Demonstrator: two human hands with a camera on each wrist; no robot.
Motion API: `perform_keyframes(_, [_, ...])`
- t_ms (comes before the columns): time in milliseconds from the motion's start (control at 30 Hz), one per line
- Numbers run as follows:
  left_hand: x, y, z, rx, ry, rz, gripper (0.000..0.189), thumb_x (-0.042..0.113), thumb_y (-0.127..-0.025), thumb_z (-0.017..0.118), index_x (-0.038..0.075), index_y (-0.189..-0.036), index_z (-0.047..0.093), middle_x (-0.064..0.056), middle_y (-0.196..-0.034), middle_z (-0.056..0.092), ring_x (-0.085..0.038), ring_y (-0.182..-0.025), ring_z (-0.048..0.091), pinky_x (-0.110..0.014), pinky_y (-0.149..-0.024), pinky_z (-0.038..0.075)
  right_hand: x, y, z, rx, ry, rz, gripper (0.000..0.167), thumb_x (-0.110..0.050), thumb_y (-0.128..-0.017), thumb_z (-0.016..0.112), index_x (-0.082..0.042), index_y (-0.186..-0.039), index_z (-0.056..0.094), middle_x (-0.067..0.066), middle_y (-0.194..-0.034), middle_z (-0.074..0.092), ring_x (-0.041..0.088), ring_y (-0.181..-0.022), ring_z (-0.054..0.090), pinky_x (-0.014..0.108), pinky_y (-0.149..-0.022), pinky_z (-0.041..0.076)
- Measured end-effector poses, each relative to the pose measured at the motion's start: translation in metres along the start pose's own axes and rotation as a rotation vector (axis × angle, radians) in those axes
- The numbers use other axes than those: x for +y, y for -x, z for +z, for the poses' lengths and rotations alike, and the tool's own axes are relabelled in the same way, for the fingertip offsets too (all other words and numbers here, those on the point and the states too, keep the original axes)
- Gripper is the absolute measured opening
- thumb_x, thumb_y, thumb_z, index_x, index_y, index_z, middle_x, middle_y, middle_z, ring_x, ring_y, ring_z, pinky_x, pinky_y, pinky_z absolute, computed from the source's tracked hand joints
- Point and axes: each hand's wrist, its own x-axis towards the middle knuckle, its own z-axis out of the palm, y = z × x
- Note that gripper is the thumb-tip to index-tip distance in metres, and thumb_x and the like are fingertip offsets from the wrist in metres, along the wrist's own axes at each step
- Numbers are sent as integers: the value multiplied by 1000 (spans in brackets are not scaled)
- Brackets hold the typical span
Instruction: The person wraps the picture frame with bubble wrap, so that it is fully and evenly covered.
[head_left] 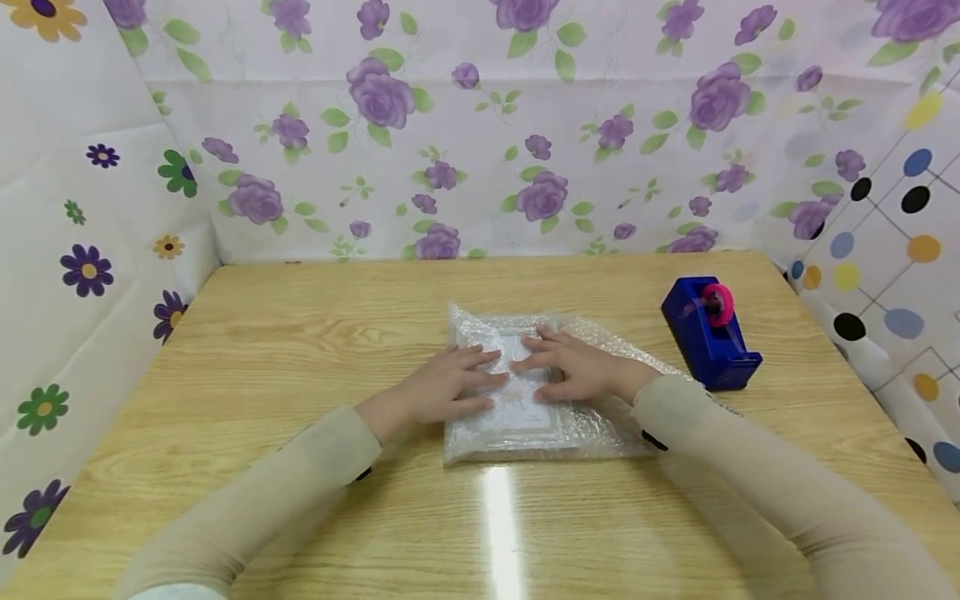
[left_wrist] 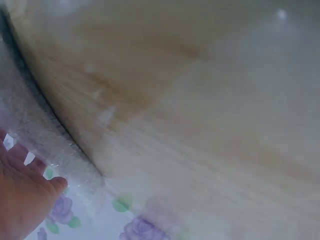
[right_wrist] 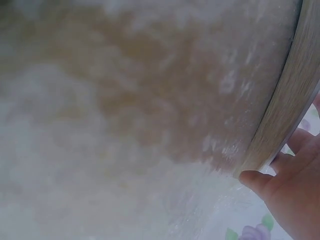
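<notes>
A flat white rectangular item (head_left: 517, 412) lies under clear bubble wrap (head_left: 611, 429) near the middle of the table. My left hand (head_left: 456, 385) rests on the left part of the package, its fingers spread and pointing right. From the other side, my right hand (head_left: 585, 367) lies over the package's upper right part, fingers spread toward the left hand. Neither hand curls round anything. In the left wrist view, the left hand (left_wrist: 22, 195) appears beside the wrap's edge (left_wrist: 50, 132). The right wrist view shows the right hand (right_wrist: 295, 187) at the right border, thumb extended.
A blue tape dispenser (head_left: 701, 337) with a pink-cored roll (head_left: 718, 305) stands to the right of the package. The wood-grain table (head_left: 300, 325) meets a purple-flowered backdrop (head_left: 480, 167) at the back. Patterned sheets (head_left: 90, 350) also hang at both sides.
</notes>
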Motion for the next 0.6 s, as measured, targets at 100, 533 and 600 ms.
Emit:
perform_keyframes(100, [0, -2, 0, -31, -45, 7, 47, 43, -97, 48, 22, -139, 49, -7, -154, 30, -34, -143, 23, -59, -116, 11, 0, 1, -1, -6, 29, -7, 54, -40, -91, 60, -24, -140, 48, 17, -155, 21, 44, -144, 5, 66, -112, 4])
perform_keyframes(533, [9, -7, -2, -79, -110, -46, 64, 58, -88, 53, 25, -142, 45, -6, -155, 29, -32, -144, 21, -56, -117, 12, -24, 26, -10, 106, 283, 130, 65, -35, -87, 66, -13, -144, 42, 23, -151, 30, 44, -141, 22, 62, -113, 19])
perform_keyframes(600, [9, -6, -2, -85, -106, -62, 66, 60, -86, 54, 25, -142, 46, -5, -155, 29, -32, -144, 21, -55, -117, 11, -28, 36, -5, 216, 265, 148, 60, -30, -86, 69, -8, -138, 49, 23, -145, 40, 43, -136, 33, 59, -111, 27])
